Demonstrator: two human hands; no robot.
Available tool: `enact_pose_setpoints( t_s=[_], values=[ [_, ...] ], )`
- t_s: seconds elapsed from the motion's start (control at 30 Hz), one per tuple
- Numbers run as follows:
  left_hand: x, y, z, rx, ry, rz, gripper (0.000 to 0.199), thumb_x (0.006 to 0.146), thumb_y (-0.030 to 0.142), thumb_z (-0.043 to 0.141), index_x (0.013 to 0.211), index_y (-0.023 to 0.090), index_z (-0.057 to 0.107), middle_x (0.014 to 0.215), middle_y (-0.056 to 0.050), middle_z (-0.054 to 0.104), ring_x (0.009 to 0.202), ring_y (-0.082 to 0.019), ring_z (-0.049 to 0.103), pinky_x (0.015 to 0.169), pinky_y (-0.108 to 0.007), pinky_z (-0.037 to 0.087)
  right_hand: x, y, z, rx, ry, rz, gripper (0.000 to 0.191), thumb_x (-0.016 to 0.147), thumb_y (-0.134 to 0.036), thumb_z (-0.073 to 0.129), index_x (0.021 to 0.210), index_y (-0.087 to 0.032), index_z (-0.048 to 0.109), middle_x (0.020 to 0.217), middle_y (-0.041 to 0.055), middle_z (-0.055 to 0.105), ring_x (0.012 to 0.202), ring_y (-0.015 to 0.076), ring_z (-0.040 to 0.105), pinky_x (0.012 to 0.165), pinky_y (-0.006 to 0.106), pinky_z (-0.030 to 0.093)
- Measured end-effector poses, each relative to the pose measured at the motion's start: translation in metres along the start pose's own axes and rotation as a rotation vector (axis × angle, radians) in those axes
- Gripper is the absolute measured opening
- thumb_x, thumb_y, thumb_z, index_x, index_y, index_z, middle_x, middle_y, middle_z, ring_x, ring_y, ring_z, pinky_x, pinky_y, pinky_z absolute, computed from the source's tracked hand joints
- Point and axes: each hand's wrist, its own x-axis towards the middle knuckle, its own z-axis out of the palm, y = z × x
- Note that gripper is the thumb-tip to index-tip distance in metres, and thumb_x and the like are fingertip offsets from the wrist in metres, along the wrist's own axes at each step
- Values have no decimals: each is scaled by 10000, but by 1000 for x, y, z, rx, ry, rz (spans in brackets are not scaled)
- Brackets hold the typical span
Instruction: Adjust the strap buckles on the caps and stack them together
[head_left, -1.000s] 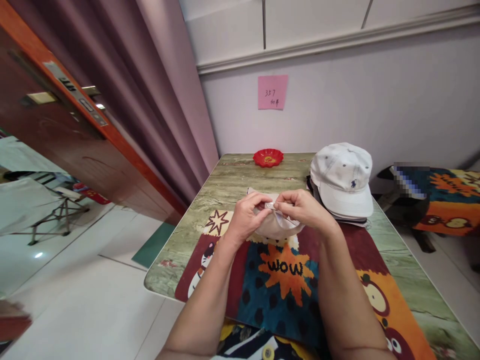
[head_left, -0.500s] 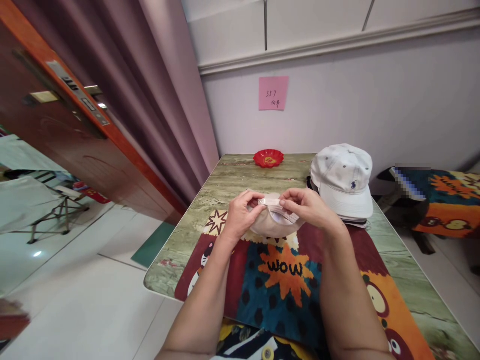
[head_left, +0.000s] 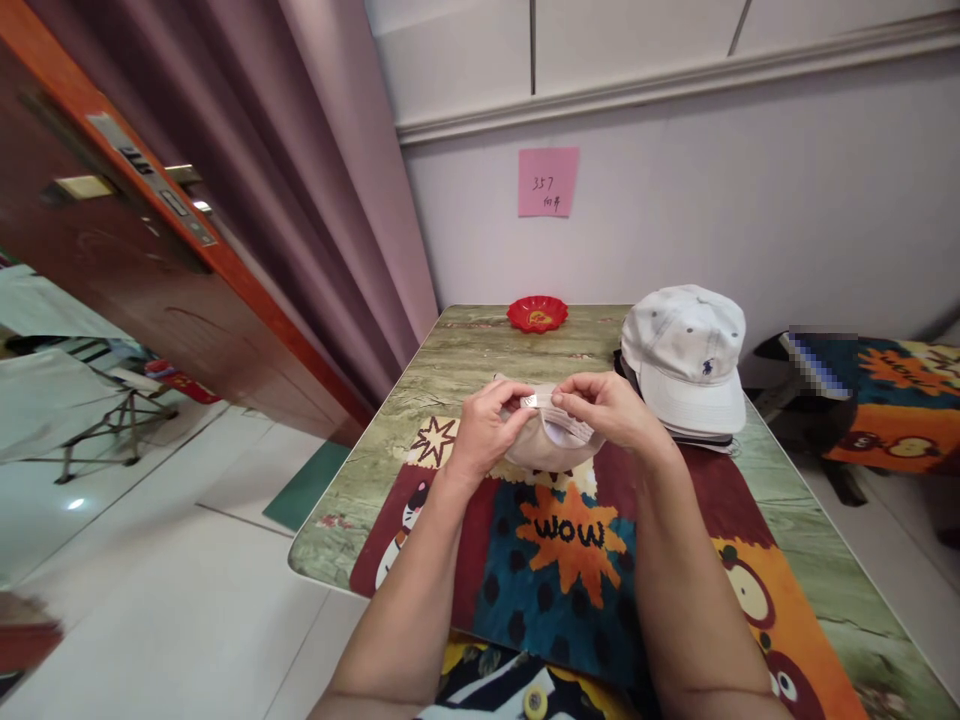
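A beige cap [head_left: 541, 450] rests on the patterned mat [head_left: 517, 590], its back opening and strap turned toward me. My left hand [head_left: 486, 425] pinches the left part of the cap's back strap [head_left: 538, 401], close to a small metal buckle. Thumb and fingers of my right hand [head_left: 600, 405] are closed on the strap's other side. Much of the cap's crown and brim is hidden behind my hands. To the right stands a stack of caps, topped by a white cap [head_left: 686, 350] with a small dark-blue emblem.
A red scalloped dish [head_left: 538, 314] sits at the table's [head_left: 480, 345] far edge by the wall. A pink note [head_left: 548, 182] is stuck above it. On the left are a wooden door [head_left: 225, 290] and a purple curtain [head_left: 330, 170]. Another mat-covered table [head_left: 907, 400] stands at right.
My right fingers have shifted slightly left along the strap, closer to my left hand. The cap stays in about the same place.
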Motion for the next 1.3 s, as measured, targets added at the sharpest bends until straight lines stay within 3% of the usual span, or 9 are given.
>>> enact_pose_setpoints(
  t_s=[0.27,0.43,0.6,0.87,1.3],
  values=[
    [-1,-1,2,11,-18,52,154,831,116,750,957,203,736,870,-13,721,841,-161,664,788,-267,508,4,1,10,-62,3,-33,282,846,-440,656,794,-174,733,694,20,650,653,153,528,579,254,385],
    [-1,-3,-2,23,-4,6,161,829,106,739,955,206,731,893,-13,728,848,-160,670,795,-267,512,1,3,3,7,-10,6,330,864,-495,659,881,-171,718,667,13,635,602,148,523,539,257,369],
    [-2,-5,-5,30,-21,-44,155,824,127,740,956,208,731,898,-17,724,849,-167,668,792,-277,511,-1,4,-4,74,-46,20,315,850,-473,668,833,-162,708,721,26,650,630,147,538,575,267,395],
    [-1,-2,-4,-4,-65,-8,159,829,130,724,968,206,719,907,-26,724,865,-177,669,813,-289,517,1,3,3,49,-39,6,268,836,-424,653,746,-172,676,689,5,621,619,137,508,582,267,378],
    [-1,-3,0,-22,-110,7,146,855,157,713,988,216,720,918,-26,721,877,-181,666,826,-299,506,5,6,8,-29,-52,6,274,835,-435,633,791,-173,700,711,9,637,641,144,515,607,263,404]
  ],
)
